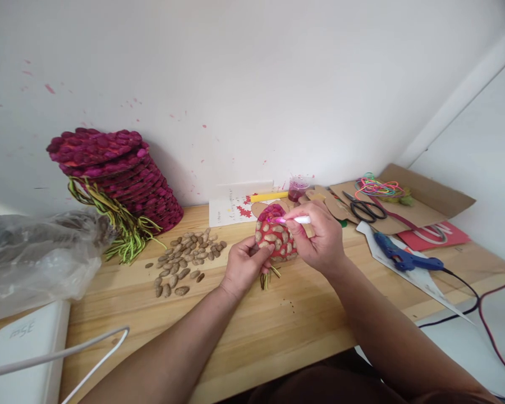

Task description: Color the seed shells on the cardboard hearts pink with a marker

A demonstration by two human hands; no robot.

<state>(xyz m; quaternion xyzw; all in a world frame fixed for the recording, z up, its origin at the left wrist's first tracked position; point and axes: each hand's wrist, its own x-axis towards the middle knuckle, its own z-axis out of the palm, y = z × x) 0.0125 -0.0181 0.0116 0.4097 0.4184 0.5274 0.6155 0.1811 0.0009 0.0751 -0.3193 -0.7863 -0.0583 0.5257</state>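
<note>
My left hand (pixel 248 262) grips the lower left edge of a red piece covered with peanut-like shells (pixel 280 238), holding it tilted up above the table. Its top shells are coloured magenta, while those lower down are plain tan. Short green and brown strings (pixel 269 278) hang from the bottom of this piece. In my right hand (pixel 320 235) is a white-handled brush (pixel 302 219), closed between thumb and fingers. The brush's pink tip touches the shells near the magenta part. Left of my left hand lie several loose tan shells (pixel 185 255) on the wood.
A stack of magenta shell-covered pieces (pixel 122 174) leans by the wall, beside a clear plastic bag (pixel 42 258). Behind my hands stands a cup of magenta liquid (pixel 297 189). Scissors (pixel 367 210), cardboard (pixel 429 196) and a blue glue gun (pixel 404 257) with a trailing cord lie right.
</note>
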